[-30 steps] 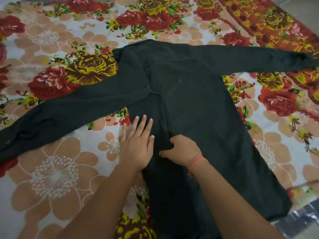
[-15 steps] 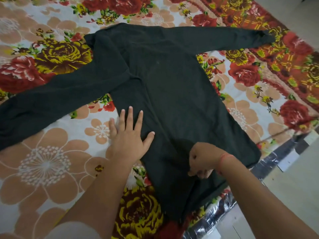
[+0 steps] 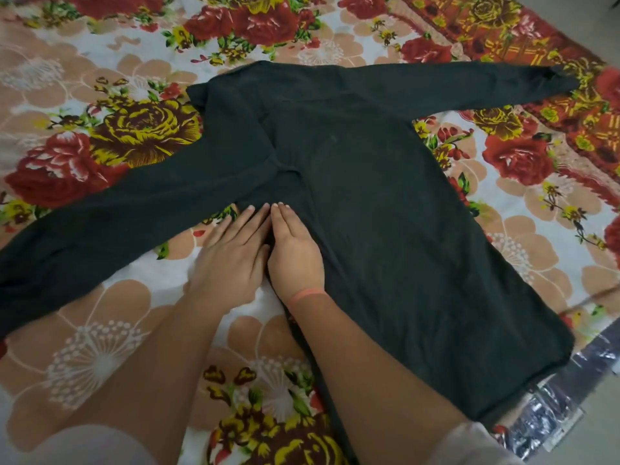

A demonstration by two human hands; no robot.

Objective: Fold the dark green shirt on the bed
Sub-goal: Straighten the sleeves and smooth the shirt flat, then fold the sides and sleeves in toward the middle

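One change: right hand flat on shirt

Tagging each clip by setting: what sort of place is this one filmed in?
Probably a bedroom at home. A floral bedsheet with red and yellow roses covers the whole surface, clear plastic wrap shows at its edge, and a dark green long-sleeved shirt lies spread on it.
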